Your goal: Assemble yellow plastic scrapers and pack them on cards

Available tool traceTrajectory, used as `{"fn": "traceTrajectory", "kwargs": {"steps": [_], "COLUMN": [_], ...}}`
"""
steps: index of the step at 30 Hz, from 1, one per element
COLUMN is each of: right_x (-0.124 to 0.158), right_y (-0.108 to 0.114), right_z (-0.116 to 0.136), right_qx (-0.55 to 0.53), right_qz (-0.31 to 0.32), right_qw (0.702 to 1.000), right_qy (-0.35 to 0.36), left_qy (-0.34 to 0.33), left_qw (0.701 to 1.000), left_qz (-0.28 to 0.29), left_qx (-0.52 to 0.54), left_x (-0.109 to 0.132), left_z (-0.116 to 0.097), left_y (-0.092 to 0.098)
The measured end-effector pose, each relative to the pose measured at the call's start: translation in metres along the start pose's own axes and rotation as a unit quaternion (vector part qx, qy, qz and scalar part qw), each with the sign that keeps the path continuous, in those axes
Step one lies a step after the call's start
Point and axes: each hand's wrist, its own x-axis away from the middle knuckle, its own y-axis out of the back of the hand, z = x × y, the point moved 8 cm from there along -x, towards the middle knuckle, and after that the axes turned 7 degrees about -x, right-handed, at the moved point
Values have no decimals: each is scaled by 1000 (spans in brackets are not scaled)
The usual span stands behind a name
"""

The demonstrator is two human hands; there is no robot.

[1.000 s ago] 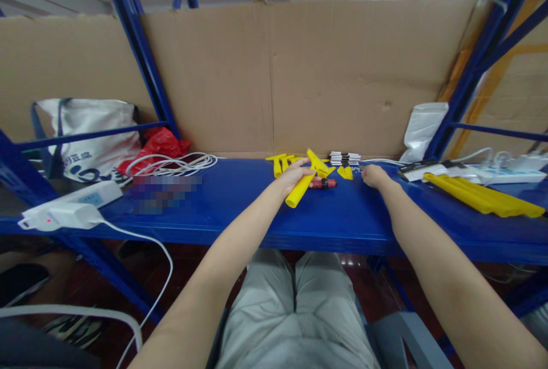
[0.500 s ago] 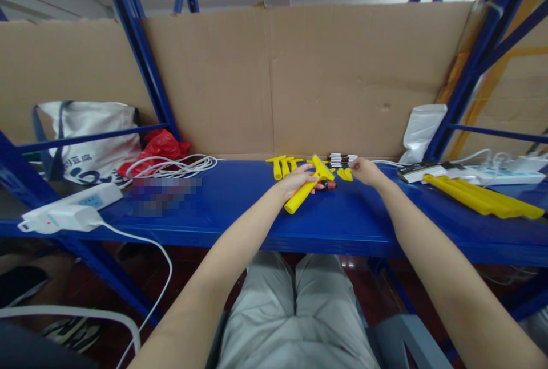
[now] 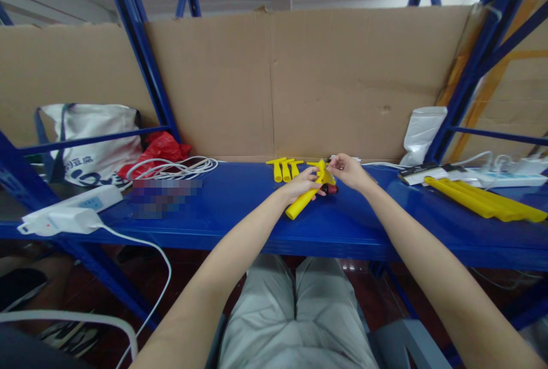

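My left hand [image 3: 300, 183] is closed around a yellow T-shaped tool [image 3: 299, 206] with a thick round handle, held tilted above the blue shelf. Its handle end points toward me and its head faces away. My right hand [image 3: 347, 170] is at the tool's head with fingertips pinched together; whatever they hold is too small to make out. Below the hands, a dark red and black object [image 3: 330, 189] lies partly covered. Several similar yellow T-shaped tools [image 3: 286, 170] lie just behind my left hand.
Long yellow tubes [image 3: 483, 199] and a white power strip [image 3: 509, 178] lie at the right. To the left are a coiled white cable [image 3: 184, 168], a red plastic bag [image 3: 160, 149], a cloth bag [image 3: 94, 141] and another power strip [image 3: 92, 198]. Cardboard [image 3: 325, 84] walls the back.
My right hand has moved left from the small yellow pieces to the head of the tool. My left hand keeps its hold, with the tool slightly lower in view.
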Motion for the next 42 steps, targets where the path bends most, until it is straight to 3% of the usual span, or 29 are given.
{"fn": "traceTrajectory", "kwargs": {"steps": [14,27,31,34,37,40,42], "right_x": [0,5,5,8,17,27,30], "right_y": [-3,2,4,2,-6,-16,-18], "right_z": [-6,-5,-7,-11,-17,-23,-24], "right_qx": [-10,194,250,287,282,263,264], "right_qz": [18,15,27,86,197,295,321], "right_qw": [1000,980,967,951,933,910,902], "right_qy": [-5,-33,-37,-70,-105,-121,-118], "left_qy": [-2,1,7,26,55,75,84], "left_qw": [1000,999,997,991,980,971,969], "left_qz": [14,16,-10,-74,-143,-177,-188], "left_qx": [-22,34,77,107,129,139,140], "left_x": [-1,1,0,1,4,6,7], "left_z": [-1,-2,-3,-4,-2,1,3], "left_y": [-1,-1,3,13,24,29,31]}}
